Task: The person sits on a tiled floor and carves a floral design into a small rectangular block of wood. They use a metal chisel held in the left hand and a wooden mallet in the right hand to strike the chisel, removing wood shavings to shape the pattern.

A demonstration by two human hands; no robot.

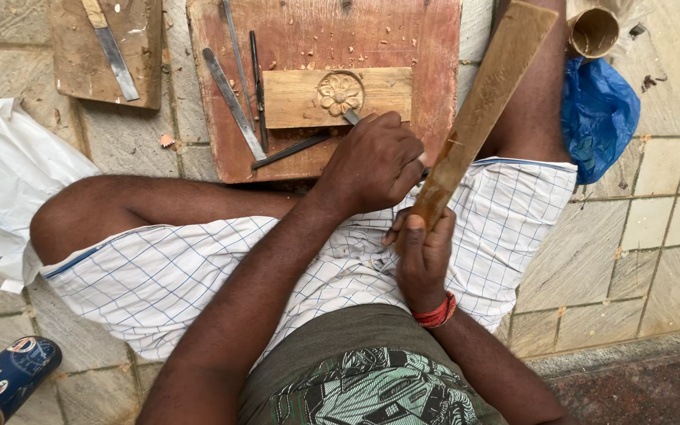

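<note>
Seen from above, seated on a tiled floor [655,236], legs spread under a white checked cloth [198,267].

Left hand [373,164]: clenched around a chisel [351,116], its metal tip touching the lower right edge of a carved flower [340,93]. Flower cut into a small pale wood block [301,98], lying near the middle of a reddish wooden board [316,39] set on the floor just beyond the knees. Wood chips scattered over the board's far half.

Right hand [423,252]: grasping the lower end of a long flat wooden mallet [485,102], thumb pressed on its near face, red thread band [437,315] at the wrist. Mallet tilted up and away, its far end over the right leg, beyond the board's right edge, its lower part close beside the left hand's knuckles.

Left of the block, on the board: several loose metal carving tools [234,102] lying lengthwise, one dark tool [289,151] slanted along the block's near left corner.

Further left, a smaller dark board [80,63] on the floor with a flat blade [112,51] resting on it. White plastic sheet [1,173] at the left edge, blue plastic bag [600,118] and a tan cylinder [592,31] at the far right. Blue can [9,378] at the near left corner of the view.
</note>
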